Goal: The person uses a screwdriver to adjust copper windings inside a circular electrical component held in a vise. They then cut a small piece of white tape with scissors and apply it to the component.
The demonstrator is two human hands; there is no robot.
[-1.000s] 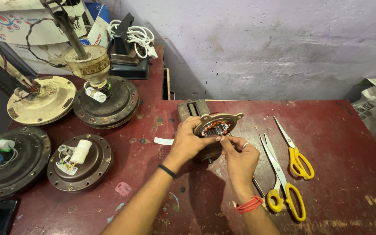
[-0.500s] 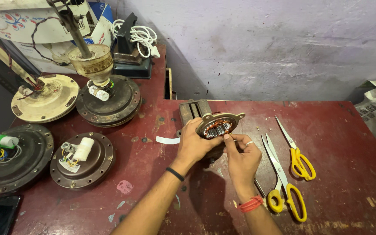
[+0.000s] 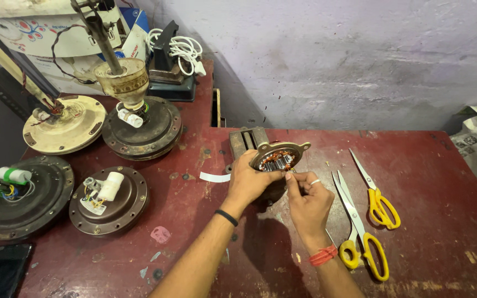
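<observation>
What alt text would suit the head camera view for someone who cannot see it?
A person's left hand steadies a small motor stator with copper windings on a red workbench, while the right hand pinches at its edge. Two yellow-handled scissors lie to the right, and ceiling fan motors sit to the left.

Two scissors (image 3: 379, 204), four fan motors (image 3: 109, 201)

Soft even light, sharp focus, wide-angle bending at edges.
</observation>
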